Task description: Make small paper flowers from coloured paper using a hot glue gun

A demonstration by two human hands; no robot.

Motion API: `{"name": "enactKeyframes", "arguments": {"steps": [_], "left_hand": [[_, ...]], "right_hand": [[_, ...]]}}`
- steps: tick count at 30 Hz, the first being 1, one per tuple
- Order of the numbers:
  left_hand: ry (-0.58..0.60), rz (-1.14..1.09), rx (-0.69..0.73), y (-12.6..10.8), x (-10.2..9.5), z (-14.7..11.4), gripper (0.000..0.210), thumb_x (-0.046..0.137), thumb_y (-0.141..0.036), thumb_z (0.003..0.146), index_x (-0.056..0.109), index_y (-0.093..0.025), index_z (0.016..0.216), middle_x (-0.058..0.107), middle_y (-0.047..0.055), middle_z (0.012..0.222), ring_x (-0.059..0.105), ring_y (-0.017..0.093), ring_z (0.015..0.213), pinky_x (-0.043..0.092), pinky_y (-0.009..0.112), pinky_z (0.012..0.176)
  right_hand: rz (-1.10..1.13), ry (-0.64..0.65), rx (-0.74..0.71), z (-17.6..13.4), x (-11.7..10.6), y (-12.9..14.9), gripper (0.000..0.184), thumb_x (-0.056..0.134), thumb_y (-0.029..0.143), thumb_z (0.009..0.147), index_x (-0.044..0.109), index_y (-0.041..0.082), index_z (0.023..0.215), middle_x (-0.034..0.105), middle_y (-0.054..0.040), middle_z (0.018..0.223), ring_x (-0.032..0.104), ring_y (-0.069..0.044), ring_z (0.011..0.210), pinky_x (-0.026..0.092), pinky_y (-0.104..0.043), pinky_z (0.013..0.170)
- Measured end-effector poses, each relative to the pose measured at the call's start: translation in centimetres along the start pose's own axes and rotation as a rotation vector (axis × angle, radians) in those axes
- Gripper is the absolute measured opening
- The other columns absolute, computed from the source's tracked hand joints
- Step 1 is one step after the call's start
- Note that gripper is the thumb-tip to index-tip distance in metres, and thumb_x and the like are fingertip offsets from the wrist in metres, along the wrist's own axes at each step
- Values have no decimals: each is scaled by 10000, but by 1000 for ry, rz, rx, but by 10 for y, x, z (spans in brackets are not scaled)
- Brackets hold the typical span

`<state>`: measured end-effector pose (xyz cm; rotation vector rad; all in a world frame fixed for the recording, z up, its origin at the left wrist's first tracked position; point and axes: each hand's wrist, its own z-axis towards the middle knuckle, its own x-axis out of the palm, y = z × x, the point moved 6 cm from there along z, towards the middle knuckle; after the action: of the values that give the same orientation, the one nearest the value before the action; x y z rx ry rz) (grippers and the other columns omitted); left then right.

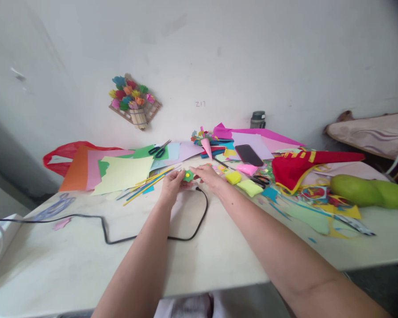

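Note:
A small green paper flower with a yellow dot at its centre is held above the middle of the table. My left hand grips it from the left, fingers closed at its edge. From the right, the fingers of my right hand are pinched near the flower's other edge; whether they hold the flower itself or something small is too fine to make out. Just below the hands lies the end of a black cable. Yellow and blue paper strips lie left of my left hand.
Colored paper sheets and scissors lie back left. Behind my hands is a pink paper cone bouquet. A phone, a second pair of scissors, red cloth, paper scraps and green fruit-like objects spread rightward.

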<state>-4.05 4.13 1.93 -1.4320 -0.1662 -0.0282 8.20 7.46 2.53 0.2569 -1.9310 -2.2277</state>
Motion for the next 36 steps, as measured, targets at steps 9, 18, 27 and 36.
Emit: {"name": "enactKeyframes", "arguments": {"steps": [9,18,27,36], "left_hand": [[-21,-4,15,0,3,-1,368,655,-461,607,472,-148,669,602,7,519,593,140,454,500,257,495],[-35,-107,-59,3,-1,1,431,548,-562,657,487,-138,704,619,57,538,624,191,510,495,285,503],[-11,-17,52,0,-1,1,329,676,-401,585,490,-141,664,602,16,517,598,145,500,482,256,527],[-34,-26,104,0,-2,4,347,672,-426,588,491,-143,677,596,8,552,600,138,531,481,257,549]], "right_hand": [[94,34,43,-5,7,0,330,721,395,484,513,142,528,497,33,492,444,-83,516,302,-235,531],[80,-27,33,-1,2,-3,198,676,292,542,548,140,546,488,48,478,405,-70,487,293,-238,528],[77,82,53,-2,7,-6,278,605,419,666,580,144,634,583,-10,598,525,-109,580,297,-226,502],[262,41,177,6,-6,-12,470,483,593,700,625,145,714,640,-56,758,551,-109,584,305,-211,453]]}}
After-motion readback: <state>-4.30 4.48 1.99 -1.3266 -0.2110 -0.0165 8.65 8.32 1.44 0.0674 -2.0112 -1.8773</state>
